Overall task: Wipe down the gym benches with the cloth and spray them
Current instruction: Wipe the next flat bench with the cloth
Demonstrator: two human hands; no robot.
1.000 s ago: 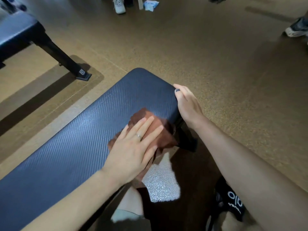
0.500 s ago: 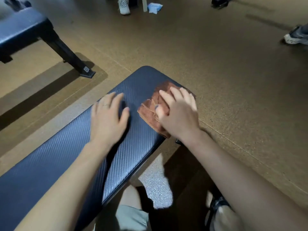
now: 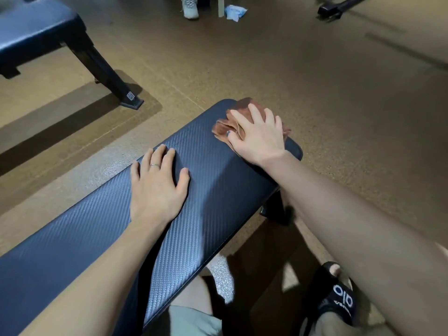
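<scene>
The crumpled rust-brown cloth [image 3: 226, 128] now lies at the far end corner of the dark blue textured vinyl bench pad [image 3: 101, 238], partly overhanging its far right edge. One second ago it sat further back at the near right edge under the left hand; since then it has passed to the right hand and travelled to the end. In my judgement the wipe has reached the last unwiped patch of this pad.

The right hand [image 3: 260, 135] presses flat on the cloth, fingers straight and spread, thumb on the fabric; nothing is gripped. The left hand [image 3: 158, 187] rests on the bare pad nearer its left edge, well apart from the cloth, fingers extended and slightly splayed, holding nothing; it appears to be bracing.

Count: benches, two, the second black-framed one [image 3: 36, 30] standing at the upper left; cloths, one; hands, two. No spray bottle can be identified. Small pale items [image 3: 234, 12] lie on the far floor, indistinct.
</scene>
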